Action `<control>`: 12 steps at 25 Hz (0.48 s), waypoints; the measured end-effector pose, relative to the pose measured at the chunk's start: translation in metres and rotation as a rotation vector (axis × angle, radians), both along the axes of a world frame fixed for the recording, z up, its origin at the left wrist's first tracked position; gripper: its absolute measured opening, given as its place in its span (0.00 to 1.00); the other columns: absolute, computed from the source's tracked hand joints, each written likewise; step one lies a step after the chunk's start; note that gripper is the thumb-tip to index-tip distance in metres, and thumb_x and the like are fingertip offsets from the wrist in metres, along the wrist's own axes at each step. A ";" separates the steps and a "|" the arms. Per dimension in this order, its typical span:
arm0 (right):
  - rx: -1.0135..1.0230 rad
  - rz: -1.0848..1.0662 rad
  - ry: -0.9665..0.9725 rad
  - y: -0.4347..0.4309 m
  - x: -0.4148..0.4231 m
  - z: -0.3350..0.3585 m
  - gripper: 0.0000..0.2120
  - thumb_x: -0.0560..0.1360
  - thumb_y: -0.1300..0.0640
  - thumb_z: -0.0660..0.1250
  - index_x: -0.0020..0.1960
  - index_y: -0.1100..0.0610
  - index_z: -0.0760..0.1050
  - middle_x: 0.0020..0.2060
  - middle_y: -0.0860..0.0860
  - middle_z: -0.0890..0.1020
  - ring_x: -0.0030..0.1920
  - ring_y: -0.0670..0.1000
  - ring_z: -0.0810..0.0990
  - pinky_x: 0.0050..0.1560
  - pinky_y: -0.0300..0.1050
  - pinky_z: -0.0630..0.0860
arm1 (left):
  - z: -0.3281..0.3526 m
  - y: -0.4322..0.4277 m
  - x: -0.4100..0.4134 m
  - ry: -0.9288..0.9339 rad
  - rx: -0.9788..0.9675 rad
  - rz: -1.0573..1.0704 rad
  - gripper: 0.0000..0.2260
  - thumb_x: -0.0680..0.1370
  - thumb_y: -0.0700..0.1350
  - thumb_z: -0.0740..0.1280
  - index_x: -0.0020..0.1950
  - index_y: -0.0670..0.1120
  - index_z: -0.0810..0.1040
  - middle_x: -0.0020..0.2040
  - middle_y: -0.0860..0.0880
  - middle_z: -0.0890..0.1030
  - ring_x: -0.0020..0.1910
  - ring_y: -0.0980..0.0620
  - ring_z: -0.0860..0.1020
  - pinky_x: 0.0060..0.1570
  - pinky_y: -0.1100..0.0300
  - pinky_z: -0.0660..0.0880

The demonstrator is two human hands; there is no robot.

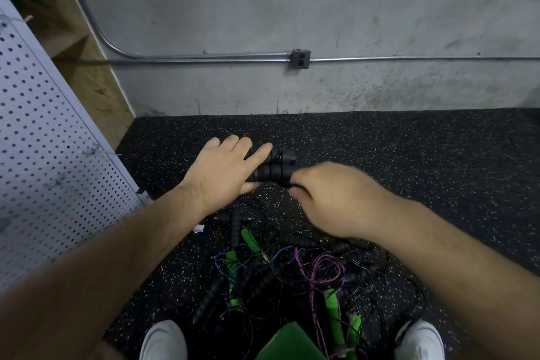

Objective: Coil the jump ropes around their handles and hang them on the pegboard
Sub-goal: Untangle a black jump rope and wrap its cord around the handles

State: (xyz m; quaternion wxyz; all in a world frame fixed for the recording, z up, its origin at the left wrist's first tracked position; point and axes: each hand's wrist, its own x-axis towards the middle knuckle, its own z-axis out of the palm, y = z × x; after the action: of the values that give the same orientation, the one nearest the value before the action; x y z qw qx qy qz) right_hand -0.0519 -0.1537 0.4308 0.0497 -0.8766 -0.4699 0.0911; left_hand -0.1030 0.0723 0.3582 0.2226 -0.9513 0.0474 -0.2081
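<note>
The step in hand looks like winding the cord (277, 155) round a pair of black handles (271, 168), held in the air over the floor (423, 155), between the two hands and far of the pile (277, 272). The left hand (225, 166) grips the pair from the left, its fingers (260, 152) close together over the top and the thumb tucked beneath. The right hand (330, 199) is at the handles' right end with fingers curled, and seems to pinch the thin cord there between thumb and fingertips, though the contact is partly hidden. To do this well, the left hand should clamp the two handles parallel so they do not scissor apart. The right should lay each turn snug beside the one before it, under steady tension, without letting slack drag up other ropes from the tangle below. The tail is best tucked under a turn, so the bundle holds when it is hung. The handles are ribbed, probably foam, so they should grip well. A few turns of the thin black cord already cross them near the right end. How much cord is left to wind cannot be told, since it is lost against the dark speckled floor. The pile nearer the feet holds more black handles, green ones, and blue and purple cords, all loose. The pegboard (43, 155) stands at the left, with a hook (93, 151) near its right edge and no rope visible on it.
</note>
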 end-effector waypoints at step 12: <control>0.639 -0.028 0.517 -0.014 0.086 -0.029 0.08 0.78 0.52 0.69 0.49 0.54 0.84 0.45 0.48 0.86 0.47 0.43 0.83 0.54 0.42 0.79 | 0.016 -0.037 -0.006 -0.046 -0.250 -0.397 0.29 0.78 0.64 0.59 0.71 0.46 0.71 0.52 0.47 0.79 0.47 0.47 0.79 0.41 0.51 0.78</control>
State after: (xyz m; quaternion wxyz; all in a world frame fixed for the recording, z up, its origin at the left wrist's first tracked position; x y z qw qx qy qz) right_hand 0.0336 -0.1681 0.4013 0.4370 -0.7717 -0.4345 0.1574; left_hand -0.1088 0.0355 0.3745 0.0589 -0.9384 0.2024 -0.2737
